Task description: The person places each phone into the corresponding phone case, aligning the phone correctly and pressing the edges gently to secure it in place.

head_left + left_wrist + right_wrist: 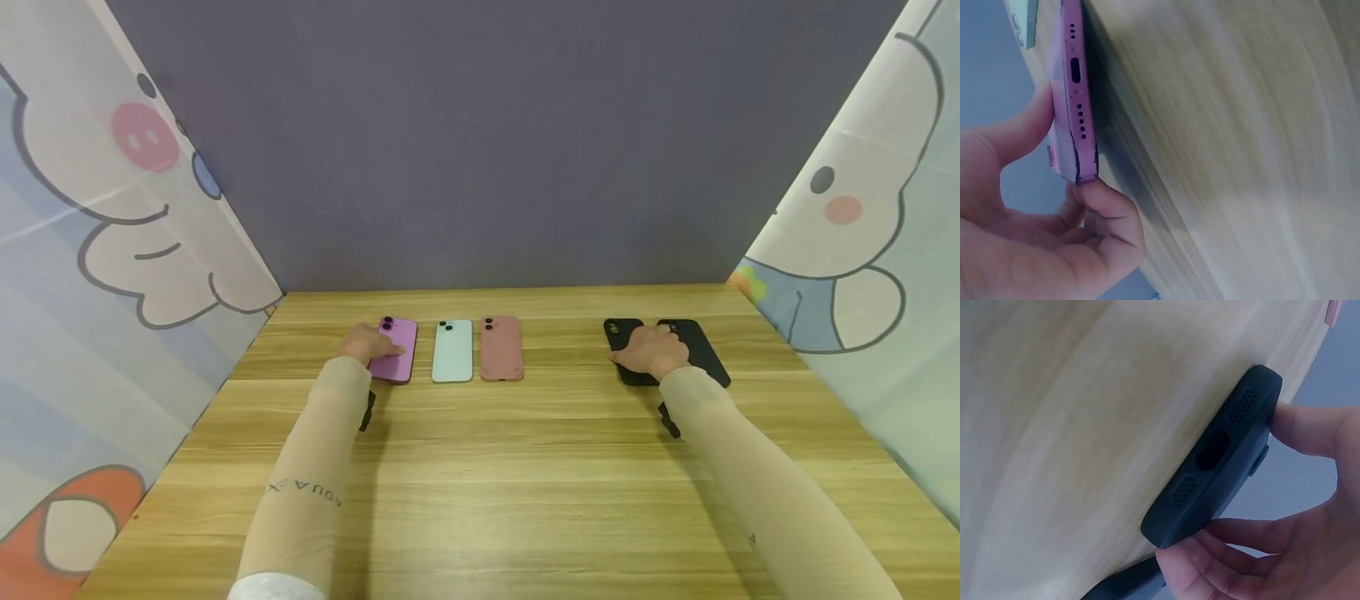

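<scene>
Your left hand pinches the purple phone, right hand the black case; either thin-edged grip could slip.

Wooden table, grey back wall, cartoon-print curtains both sides

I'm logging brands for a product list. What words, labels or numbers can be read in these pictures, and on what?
"AQUA-X", roughly, seen upside down, on the beige left arm sleeve; the letters are small, so the reading is unsure.
A small dark mark on the beige right arm sleeve: too small to read.
No readable text on the purple phone, the black silicone phone case or the cartoon-printed curtains.
</scene>
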`<state>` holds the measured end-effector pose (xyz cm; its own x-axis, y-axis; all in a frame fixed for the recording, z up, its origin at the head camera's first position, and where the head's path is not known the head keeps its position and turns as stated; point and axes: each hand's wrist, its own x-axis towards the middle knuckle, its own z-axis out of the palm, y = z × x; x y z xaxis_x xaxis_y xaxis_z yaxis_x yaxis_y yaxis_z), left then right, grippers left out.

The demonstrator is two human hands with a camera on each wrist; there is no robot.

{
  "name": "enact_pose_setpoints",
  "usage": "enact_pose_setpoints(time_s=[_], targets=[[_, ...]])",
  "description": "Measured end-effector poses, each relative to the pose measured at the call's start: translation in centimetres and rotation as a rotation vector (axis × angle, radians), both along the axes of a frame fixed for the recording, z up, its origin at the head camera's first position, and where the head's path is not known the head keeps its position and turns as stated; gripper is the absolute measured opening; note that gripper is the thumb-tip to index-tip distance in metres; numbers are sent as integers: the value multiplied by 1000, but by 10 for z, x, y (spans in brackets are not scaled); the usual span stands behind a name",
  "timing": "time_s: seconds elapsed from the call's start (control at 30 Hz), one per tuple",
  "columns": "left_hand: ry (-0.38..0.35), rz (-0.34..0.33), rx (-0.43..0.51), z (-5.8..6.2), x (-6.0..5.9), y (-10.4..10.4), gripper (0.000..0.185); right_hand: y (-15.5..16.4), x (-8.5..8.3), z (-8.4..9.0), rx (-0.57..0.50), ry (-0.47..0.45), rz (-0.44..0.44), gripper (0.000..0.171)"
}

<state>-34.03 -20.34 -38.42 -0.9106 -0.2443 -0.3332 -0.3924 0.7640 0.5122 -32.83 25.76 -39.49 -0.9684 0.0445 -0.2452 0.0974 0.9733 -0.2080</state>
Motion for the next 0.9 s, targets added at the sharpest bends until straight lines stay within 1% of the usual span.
enact_pose_setpoints(time_s=[0.17, 0.27, 0.33, 0.47, 0.57, 0.67, 0.9], targets=[[5, -22, 7, 2, -2, -2, 68, 0, -1, -1, -2, 3, -2, 76], [6, -18, 38, 3, -5, -4, 58, 0, -1, -2, -1, 6, -2, 75], [2, -4, 61, 3, -7, -5, 50, 0, -1, -2, 0, 6, -1, 75], [-8, 44, 126, 1, -9, -9, 40, 0, 0, -2, 1, 5, -3, 73], [-8, 80, 182, -1, -8, -11, 39, -1, 0, -2, -5, 4, -8, 72], [-3, 89, 230, -2, -8, -14, 38, 0, 0, -2, -16, 6, -13, 76], [-24, 130, 400, -3, -5, -19, 32, 6, 2, 0, -52, -5, -5, 85]])
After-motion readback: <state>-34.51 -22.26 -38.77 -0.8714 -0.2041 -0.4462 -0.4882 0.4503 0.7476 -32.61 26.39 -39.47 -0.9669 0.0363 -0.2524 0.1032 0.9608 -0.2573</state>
